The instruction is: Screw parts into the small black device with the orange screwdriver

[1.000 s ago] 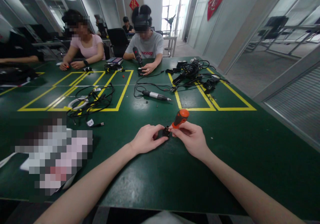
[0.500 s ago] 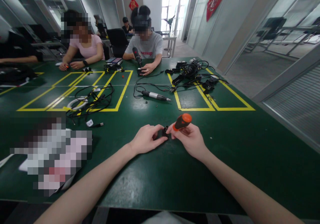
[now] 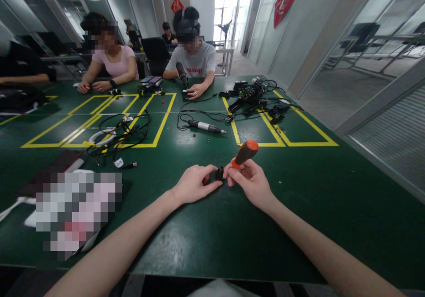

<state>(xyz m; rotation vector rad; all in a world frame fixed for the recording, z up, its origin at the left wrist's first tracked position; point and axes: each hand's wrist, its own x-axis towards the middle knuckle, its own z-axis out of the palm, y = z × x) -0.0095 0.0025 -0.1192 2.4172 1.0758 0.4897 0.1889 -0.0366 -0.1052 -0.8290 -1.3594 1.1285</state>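
Observation:
My right hand [image 3: 251,183] grips a screwdriver with an orange and black handle [image 3: 245,153], the handle slanting up and to the right. Its tip meets a small black part [image 3: 219,173] on the green table [image 3: 212,235]. My left hand [image 3: 195,183] pinches that black part from the left and holds it down on the table. The screwdriver's shaft is hidden between my fingers.
An electric screwdriver [image 3: 206,127] with its cable lies beyond my hands. A tangle of black cables [image 3: 119,133] lies to the left and a pile of black devices [image 3: 255,95] at the far right. Two people sit across the table. A blurred patch [image 3: 76,213] covers the near left.
The screwdriver handle has tipped a little further to the right and my right hand has shifted slightly with it. My left hand stays on the black part.

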